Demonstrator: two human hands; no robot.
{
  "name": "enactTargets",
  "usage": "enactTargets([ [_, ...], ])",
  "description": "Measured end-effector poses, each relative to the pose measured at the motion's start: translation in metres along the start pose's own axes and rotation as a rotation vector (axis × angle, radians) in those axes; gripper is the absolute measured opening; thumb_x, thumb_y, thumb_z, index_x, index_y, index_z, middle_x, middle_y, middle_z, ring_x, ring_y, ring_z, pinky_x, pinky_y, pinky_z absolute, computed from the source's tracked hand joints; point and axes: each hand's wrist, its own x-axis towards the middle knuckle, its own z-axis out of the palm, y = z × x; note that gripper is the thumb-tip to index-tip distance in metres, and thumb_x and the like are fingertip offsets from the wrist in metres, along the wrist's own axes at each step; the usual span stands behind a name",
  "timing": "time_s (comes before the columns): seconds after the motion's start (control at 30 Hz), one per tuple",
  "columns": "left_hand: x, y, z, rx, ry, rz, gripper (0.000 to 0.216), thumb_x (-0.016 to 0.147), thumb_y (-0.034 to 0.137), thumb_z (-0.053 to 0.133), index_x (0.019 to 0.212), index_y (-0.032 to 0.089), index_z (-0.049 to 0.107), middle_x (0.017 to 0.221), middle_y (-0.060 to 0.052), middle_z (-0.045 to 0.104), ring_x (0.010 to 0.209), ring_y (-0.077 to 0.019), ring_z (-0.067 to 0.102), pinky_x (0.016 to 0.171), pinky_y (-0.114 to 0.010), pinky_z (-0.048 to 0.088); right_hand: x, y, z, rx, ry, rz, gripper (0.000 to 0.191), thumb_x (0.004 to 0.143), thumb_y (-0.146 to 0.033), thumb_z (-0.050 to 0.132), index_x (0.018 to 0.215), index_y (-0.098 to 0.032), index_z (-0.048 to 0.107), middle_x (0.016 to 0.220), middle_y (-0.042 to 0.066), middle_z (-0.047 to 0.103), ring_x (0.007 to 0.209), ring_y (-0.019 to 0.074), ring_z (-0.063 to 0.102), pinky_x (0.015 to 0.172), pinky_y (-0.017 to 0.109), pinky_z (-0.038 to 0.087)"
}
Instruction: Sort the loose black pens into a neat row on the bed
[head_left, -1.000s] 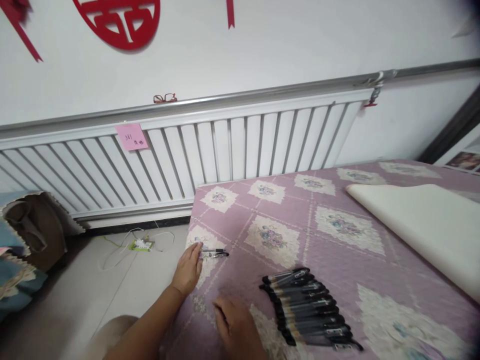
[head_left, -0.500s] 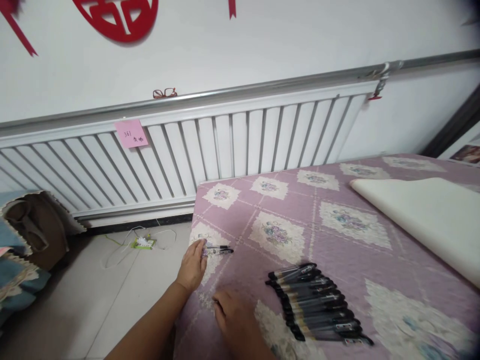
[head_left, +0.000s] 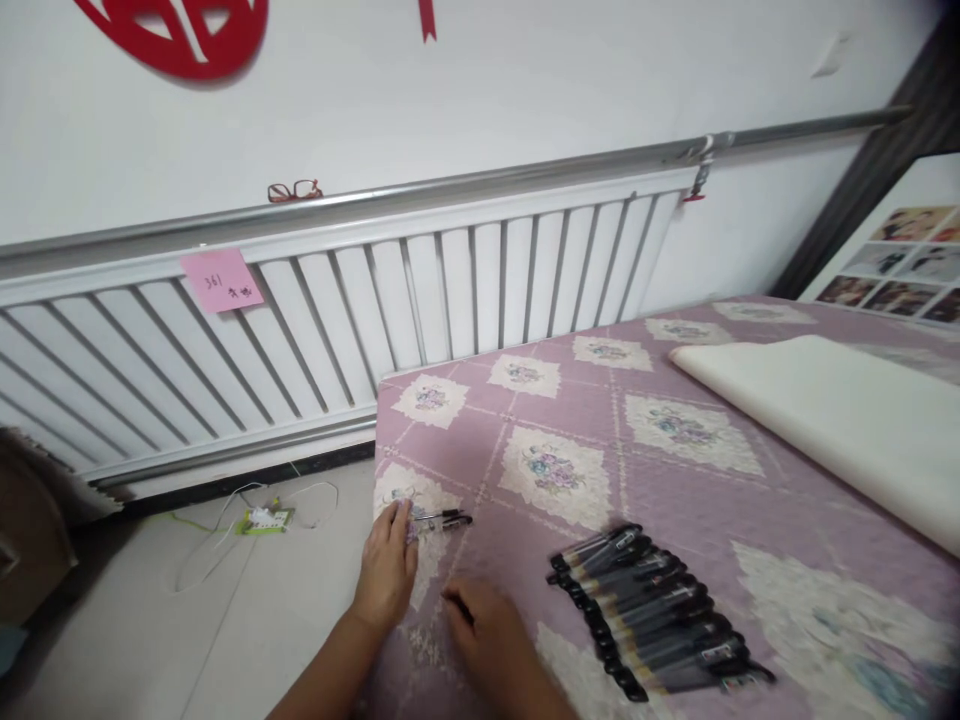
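Note:
My left hand (head_left: pixel 390 560) rests at the left edge of the bed cover, its fingers closed over one end of a black-tipped pen (head_left: pixel 444 518). Two dark ends stick out to the right of the fingers, and I cannot tell whether they belong to one pen or two. Closer to me, my right hand (head_left: pixel 487 625) is low over the cover with curled fingers. Whatever it might hold is hidden. To its right lies a slanting row of several clear-barrelled pens with black caps (head_left: pixel 667 610), side by side.
The purple floral cover (head_left: pixel 487 560) spreads to the right, with a folded cream sheet (head_left: pixel 825 420) on it. Behind stands a white radiator (head_left: pixel 450 280) with a pink note (head_left: pixel 223 281) and glasses (head_left: pixel 295 191) above. A power strip (head_left: pixel 265 520) with cables lies on the floor.
The view has shifted to the right, showing more of the photo board. My left hand stays at the pen, and my right hand is still curled close by.

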Motion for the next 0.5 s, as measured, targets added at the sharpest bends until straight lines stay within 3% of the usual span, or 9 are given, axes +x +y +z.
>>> enactTargets([
  [0.5, 0.0, -0.002, 0.004, 0.021, -0.008, -0.007, 0.054, 0.086, 0.022, 0.04, 0.139, 0.022, 0.029, 0.139, -0.012, 0.035, 0.129, -0.0291, 0.031, 0.102, -0.051, 0.033, 0.023, -0.003, 0.003, 0.002, 0.09, 0.072, 0.017, 0.083, -0.015, 0.047, 0.084, -0.02, 0.063, 0.082, 0.003, 0.068, 0.077, 0.0159, 0.06, 0.07, 0.026, 0.042],
])
